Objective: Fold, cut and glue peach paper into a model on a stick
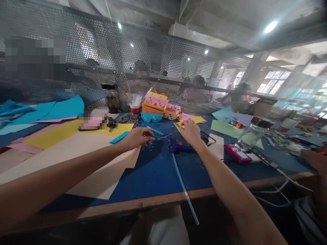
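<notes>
Blue-topped table [143, 183] with work in progress. The left hand [140, 137], fingers curled, is above scattered blue bits [150, 148]; the right hand [191, 132] is at a yellow paper piece [177, 126], its grip unclear. Between them lies 1 blue glue gun [176, 147], its long glue stick [184, 190] overhanging the front edge. Behind: dotted paper pieces [152, 108], piled beside 1 red-and-white cup [135, 109]. Rear: a perforated screen [102, 51].
</notes>
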A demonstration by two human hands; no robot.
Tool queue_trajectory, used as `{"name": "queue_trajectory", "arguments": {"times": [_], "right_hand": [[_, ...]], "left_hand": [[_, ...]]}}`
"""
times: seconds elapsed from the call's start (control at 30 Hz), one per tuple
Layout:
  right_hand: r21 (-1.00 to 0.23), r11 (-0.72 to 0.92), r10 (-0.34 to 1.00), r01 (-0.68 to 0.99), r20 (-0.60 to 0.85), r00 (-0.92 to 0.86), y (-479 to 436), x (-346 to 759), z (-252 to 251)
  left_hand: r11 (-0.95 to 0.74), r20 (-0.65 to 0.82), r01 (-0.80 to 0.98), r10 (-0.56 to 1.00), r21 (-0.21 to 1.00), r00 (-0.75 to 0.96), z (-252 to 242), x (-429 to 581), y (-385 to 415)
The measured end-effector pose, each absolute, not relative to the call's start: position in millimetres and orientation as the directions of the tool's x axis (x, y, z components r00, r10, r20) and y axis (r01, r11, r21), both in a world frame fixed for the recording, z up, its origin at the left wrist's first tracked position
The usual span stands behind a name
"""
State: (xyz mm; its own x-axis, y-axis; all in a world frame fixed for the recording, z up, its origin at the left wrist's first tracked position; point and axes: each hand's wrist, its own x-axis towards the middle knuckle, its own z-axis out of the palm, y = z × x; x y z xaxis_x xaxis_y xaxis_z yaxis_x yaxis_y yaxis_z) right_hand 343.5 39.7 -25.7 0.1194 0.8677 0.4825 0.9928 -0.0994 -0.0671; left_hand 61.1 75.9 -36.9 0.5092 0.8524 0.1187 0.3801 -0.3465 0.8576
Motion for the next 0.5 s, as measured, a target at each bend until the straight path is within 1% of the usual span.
{"name": "queue_trajectory", "arguments": {"times": [0.23, 0.5], "right_hand": [[-0.067, -0.084, 0.866, 0.994, 0.489, 0.106, 40.4, 344.7, -26.7], [-0.07, -0.078, 0.864, 0.995, 0.494, 0.102, 41.4, 345.8, -28.8]], "left_hand": [[-0.536, 0.264, 0.53, 0.822, 0.657, 0.504, -32.3, 58.7, 68.2], [-0.621, 0.329, 0.592, 0.78, 0.514, 0.533, -34.9, 56.6, 69.4]]}}
